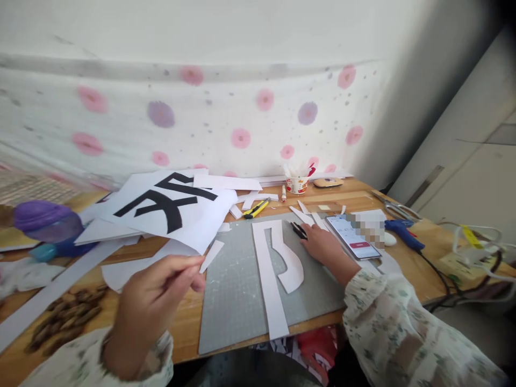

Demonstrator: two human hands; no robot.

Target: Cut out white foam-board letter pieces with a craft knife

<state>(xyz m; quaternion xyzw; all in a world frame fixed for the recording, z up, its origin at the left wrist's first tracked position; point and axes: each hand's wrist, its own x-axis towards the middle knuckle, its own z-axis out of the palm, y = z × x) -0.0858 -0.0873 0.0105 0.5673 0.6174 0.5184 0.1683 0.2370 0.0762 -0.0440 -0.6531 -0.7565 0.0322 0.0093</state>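
On the grey cutting mat (pixel 234 306) lies a white cut-out shape (pixel 268 279) with a long straight bar and a curved arm. My left hand (pixel 161 301) is raised over the mat's left edge, thumb and forefinger pinched at a small pointed white scrap (pixel 212 256). My right hand (pixel 324 247) rests on the mat's right side, its fingers closed at a slim black tool (pixel 299 230) with two dark prongs showing. Its full form is hidden. White offcuts (pixel 302 216) lie just beyond that hand, and a phone (pixel 353 236) sits to its right.
A printed sheet with black strokes (pixel 169 201) covers the back left. Behind the mat are a yellow utility knife (pixel 257 208) and a paper cup (pixel 297 184). Scissors (pixel 397 208), a blue glue gun (pixel 404 233) and cables stand right; a purple-lidded bottle (pixel 42 217) is left.
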